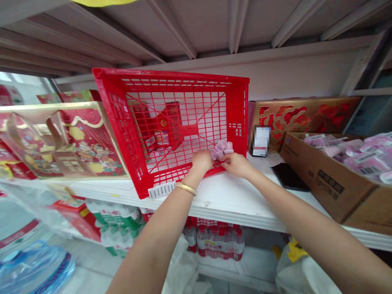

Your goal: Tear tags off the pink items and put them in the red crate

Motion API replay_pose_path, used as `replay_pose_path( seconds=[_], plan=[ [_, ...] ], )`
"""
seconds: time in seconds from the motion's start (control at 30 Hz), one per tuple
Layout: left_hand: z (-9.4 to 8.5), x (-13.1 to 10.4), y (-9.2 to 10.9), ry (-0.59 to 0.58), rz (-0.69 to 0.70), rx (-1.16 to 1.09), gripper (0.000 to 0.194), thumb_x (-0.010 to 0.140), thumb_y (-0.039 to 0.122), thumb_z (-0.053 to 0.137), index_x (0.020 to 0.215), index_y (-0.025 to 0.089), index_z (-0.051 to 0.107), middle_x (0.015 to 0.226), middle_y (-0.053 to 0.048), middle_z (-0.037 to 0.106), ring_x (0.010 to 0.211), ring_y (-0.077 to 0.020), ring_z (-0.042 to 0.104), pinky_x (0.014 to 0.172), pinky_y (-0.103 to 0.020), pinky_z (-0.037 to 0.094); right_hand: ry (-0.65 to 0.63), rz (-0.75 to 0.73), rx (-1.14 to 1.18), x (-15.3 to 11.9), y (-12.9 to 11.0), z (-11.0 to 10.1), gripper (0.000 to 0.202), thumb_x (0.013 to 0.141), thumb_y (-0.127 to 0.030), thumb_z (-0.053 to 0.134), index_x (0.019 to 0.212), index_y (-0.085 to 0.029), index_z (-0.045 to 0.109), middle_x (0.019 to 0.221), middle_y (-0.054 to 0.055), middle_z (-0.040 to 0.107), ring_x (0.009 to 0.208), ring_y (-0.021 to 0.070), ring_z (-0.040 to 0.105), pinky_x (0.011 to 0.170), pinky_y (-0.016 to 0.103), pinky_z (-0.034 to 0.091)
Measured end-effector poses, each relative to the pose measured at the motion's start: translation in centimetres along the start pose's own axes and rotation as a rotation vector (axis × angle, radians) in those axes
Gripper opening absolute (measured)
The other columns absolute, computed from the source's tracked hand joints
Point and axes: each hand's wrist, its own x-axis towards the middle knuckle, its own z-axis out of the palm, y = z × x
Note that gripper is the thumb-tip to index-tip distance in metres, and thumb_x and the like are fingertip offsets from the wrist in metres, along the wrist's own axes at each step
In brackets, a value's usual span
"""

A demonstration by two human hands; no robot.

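Note:
A red plastic crate (192,130) stands on its side on a white shelf, its open top facing me. At its lower right rim is a ruffled pink piece (223,149) that looks like a scrunchie. My left hand (202,161), with a gold bangle at the wrist, is closed at the left end of the pink piece, its fingertips partly hidden. From the right, my right hand (236,164) pinches the pink piece's lower edge. A white barcode label (162,190) sits at the crate's lower left rim.
On the right stand a carton (327,175) of pink packages, a black phone (289,177) lying flat, and a small upright device (260,141). A festive gift box (67,143) is on the left. Packs of bottles (219,244) fill the shelf below.

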Motion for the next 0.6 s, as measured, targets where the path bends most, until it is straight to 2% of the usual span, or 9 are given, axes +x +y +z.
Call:
replay_pose_path(
  seconds=[0.13, 0.2, 0.27, 0.33, 0.4, 0.5, 0.6],
  plan=[
    [-0.7, -2.1, -0.5, 0.124, 0.162, -0.21, 0.036, 0.08, 0.022, 0.063, 0.116, 0.018, 0.067, 0.111, -0.014, 0.07, 0.104, -0.0275, 0.065, 0.09, -0.035, 0.049, 0.049, 0.043, 0.054, -0.2, -0.6, 0.5, 0.019, 0.079, -0.022, 0.062, 0.095, -0.019, 0.07, 0.091, 0.007, 0.074, 0.086, 0.0206, 0.069, 0.078, 0.029, 0.05],
    [-0.9, -3.9, -0.9, 0.218, 0.238, -0.37, 0.039, 0.077, 0.021, 0.067, 0.116, 0.017, 0.066, 0.112, -0.012, 0.069, 0.104, -0.0254, 0.065, 0.093, -0.034, 0.05, 0.066, 0.045, 0.244, -0.5, -1.3, 0.7, 0.012, 0.079, -0.026, 0.062, 0.086, -0.018, 0.068, 0.082, 0.006, 0.073, 0.076, 0.0191, 0.068, 0.073, 0.03, 0.05],
    [-0.9, -6.1, -1.5, 0.303, 0.255, -0.531, 0.046, 0.073, 0.019, 0.072, 0.118, 0.016, 0.065, 0.116, -0.012, 0.068, 0.108, -0.0245, 0.063, 0.097, -0.036, 0.049, 0.038, 0.04, 0.504, -1.3, -2.3, 0.9, 0.013, 0.077, -0.03, 0.065, 0.073, -0.018, 0.064, 0.07, 0.003, 0.069, 0.066, 0.017, 0.064, 0.066, 0.03, 0.051],
    [-0.7, -8.5, -2.3, 0.368, 0.214, -0.739, 0.056, 0.068, 0.018, 0.076, 0.123, 0.017, 0.062, 0.123, -0.013, 0.064, 0.113, -0.0246, 0.061, 0.098, -0.037, 0.049, -0.001, 0.041, 0.735, -2.4, -3.6, 1.2, 0.022, 0.071, -0.037, 0.071, 0.067, -0.018, 0.06, 0.064, 0.001, 0.064, 0.06, 0.0153, 0.06, 0.061, 0.03, 0.051],
    [-0.4, -11.1, -3.0, 0.364, 0.135, -1.007, 0.063, 0.068, 0.021, 0.077, 0.128, 0.018, 0.058, 0.13, -0.013, 0.06, 0.115, -0.0249, 0.06, 0.094, -0.037, 0.052, -0.048, 0.036, 0.888, -3.8, -5.1, 1.7, 0.029, 0.065, -0.042, 0.075, 0.066, -0.018, 0.059, 0.064, 0.0, 0.063, 0.058, 0.0139, 0.059, 0.061, 0.029, 0.051],
    [0.3, -14.9, -4.3, 0.289, -0.009, -1.345, 0.049, 0.077, 0.03, 0.071, 0.124, 0.019, 0.061, 0.125, -0.011, 0.064, 0.108, -0.0234, 0.064, 0.092, -0.036, 0.054, -0.159, -0.01, 0.975, -5.9, -7.1, 3.0, 0.033, 0.064, -0.046, 0.076, 0.067, -0.017, 0.061, 0.065, -0.001, 0.063, 0.059, 0.0125, 0.059, 0.061, 0.028, 0.05],
    [1.3, -18.1, -5.8, 0.334, -0.176, -1.499, 0.04, 0.08, 0.038, 0.067, 0.114, 0.017, 0.067, 0.112, -0.009, 0.07, 0.103, -0.0221, 0.065, 0.096, -0.037, 0.051, -0.252, -0.076, 0.936, -6.7, -8.8, 5.3, 0.029, 0.071, -0.045, 0.071, 0.068, -0.017, 0.063, 0.064, 0.001, 0.065, 0.059, 0.0131, 0.059, 0.06, 0.027, 0.049]
  ],
)
